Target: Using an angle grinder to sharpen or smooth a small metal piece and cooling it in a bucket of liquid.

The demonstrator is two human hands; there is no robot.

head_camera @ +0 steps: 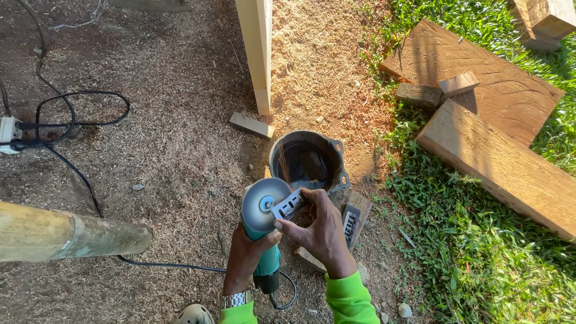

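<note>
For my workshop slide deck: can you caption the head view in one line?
Left hand grips a teal angle grinder; right hand holds a small metal blade against its disc.

Planks [503, 165] on grass [480, 252] at 3 o'clock; post [257, 48] at 12; log [66, 231] & cable [78, 120] at 9; black pot [307, 161] ctr, on sawdust [180, 162].

The left hand [249, 249] grips a teal angle grinder [264, 240], disc up. The right hand [321, 231] presses a flat metal blade [289, 204] against the disc. Just beyond stands a dark pot [307, 161] on sawdust; planks [498, 162] lie right on grass.
</note>
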